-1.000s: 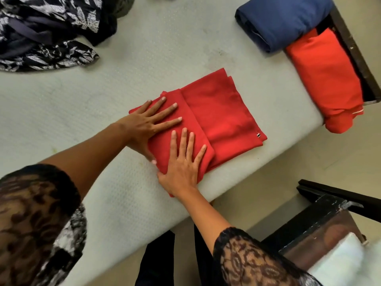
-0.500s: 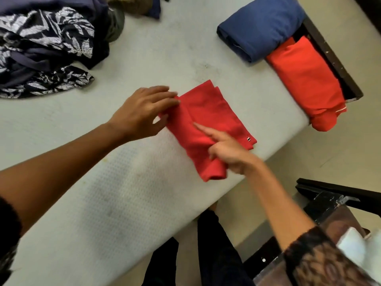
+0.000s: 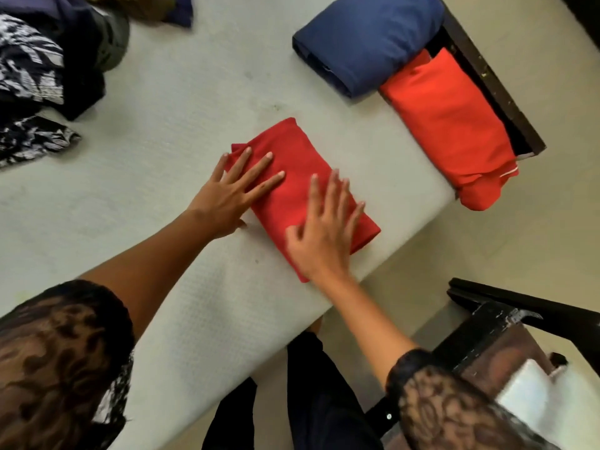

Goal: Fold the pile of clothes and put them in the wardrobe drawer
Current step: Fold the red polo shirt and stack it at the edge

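I am pressing my left hand (image 3: 233,196) flat on the red folded garment (image 3: 298,170), fingers spread and fully extended, palm down; it is gripping nothing. The heel of that hand is resting partly on the bare mattress (image 3: 162,157) just beside the garment's left edge. My right hand (image 3: 321,235) is lying open over the nearer half of the same garment, fingers splayed and slightly blurred, palm down, nothing closed in it.

The red folded garment is lying as a narrow rectangle close to the mattress's near edge, set at a slant, its right corner nearly reaching that edge. It is resting flat, with one fold line showing at its far left corner.

Toward the mattress's far right corner, a navy folded garment (image 3: 367,40) is sitting as a thick bundle. Touching it on the right, an orange-red folded garment (image 3: 444,125) is hanging over the mattress's right edge against a dark wooden frame (image 3: 493,86).

At the far left corner, the unfolded pile of clothes (image 3: 42,69) is lying heaped, dark fabric mixed with a black-and-white print.

My lace sleeves (image 3: 55,358) are showing at both lower corners of the view. A dark piece of furniture (image 3: 506,323) is standing off the mattress to my right, on the floor (image 3: 487,241).
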The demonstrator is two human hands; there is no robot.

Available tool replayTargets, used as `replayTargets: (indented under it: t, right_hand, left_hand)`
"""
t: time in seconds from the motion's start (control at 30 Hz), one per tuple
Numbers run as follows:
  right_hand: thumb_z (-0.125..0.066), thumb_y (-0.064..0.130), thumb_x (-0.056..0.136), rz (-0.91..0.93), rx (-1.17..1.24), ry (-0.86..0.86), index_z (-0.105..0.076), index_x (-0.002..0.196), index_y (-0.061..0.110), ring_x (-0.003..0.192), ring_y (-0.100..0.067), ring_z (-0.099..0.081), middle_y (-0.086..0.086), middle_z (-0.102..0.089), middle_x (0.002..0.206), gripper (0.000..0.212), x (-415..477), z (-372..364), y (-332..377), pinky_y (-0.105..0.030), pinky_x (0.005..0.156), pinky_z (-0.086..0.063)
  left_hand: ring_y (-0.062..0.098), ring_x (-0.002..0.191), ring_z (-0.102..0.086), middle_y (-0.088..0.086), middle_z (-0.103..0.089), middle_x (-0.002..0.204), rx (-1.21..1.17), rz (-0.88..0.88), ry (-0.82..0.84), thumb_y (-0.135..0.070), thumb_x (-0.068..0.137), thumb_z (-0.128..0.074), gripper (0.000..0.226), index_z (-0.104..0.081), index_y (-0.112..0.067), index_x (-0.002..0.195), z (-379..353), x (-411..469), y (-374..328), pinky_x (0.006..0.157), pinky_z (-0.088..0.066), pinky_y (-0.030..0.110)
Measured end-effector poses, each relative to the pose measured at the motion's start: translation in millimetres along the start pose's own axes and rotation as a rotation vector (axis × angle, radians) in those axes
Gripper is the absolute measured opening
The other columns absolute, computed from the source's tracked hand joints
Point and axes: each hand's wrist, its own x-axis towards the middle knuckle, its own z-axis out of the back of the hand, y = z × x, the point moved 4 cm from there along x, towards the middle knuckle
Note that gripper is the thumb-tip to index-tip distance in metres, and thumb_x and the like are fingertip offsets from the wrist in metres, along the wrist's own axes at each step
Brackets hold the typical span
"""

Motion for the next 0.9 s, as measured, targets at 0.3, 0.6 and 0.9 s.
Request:
replayTargets:
  t: [0.3,0.6,0.9]
  right_hand:
    - [-0.070,0.028,0.073,-0.072,-0.082,0.309,0.030,0.141,0.021,0.129,-0.034,0.042,-0.008,0.036,0.148,0.121,-10.9,-55.5,22.5,-0.076,0.093,0.014]
    - [-0.053,-0.004,0.079,0.042,0.309,0.525,0.002,0.150,0.023,0.145,-0.024,0.004,-0.005,0.003,0.158,0.094,24.3,33.3,-13.2,-0.045,0.116,-0.018]
    - [-0.055,-0.004,0.062,0.026,0.277,0.217,-0.035,0.143,0.024,0.133,-0.016,-0.039,-0.007,-0.041,0.145,0.088,111.1,194.1,-145.5,-0.017,0.110,-0.026]
  left_hand:
    - [0.039,0.142,-0.001,0.010,-0.005,0.156,0.087,-0.283,-0.175,-0.034,0.059,-0.083,0.119,-0.005,-0.029,0.149,4.3,30.4,-4.2,0.111,-0.005,0.062]
    - [0.045,0.119,-0.049,0.022,-0.050,0.133,0.089,-0.451,-0.199,0.000,0.057,-0.076,0.092,-0.035,-0.005,0.139,60.3,70.4,0.3,0.092,-0.043,0.055]
    - [0.040,0.089,-0.063,0.023,-0.065,0.102,-0.072,-0.605,-0.431,-0.012,0.089,-0.035,0.037,-0.059,0.005,0.111,207.3,203.4,-70.1,0.067,-0.054,0.048]
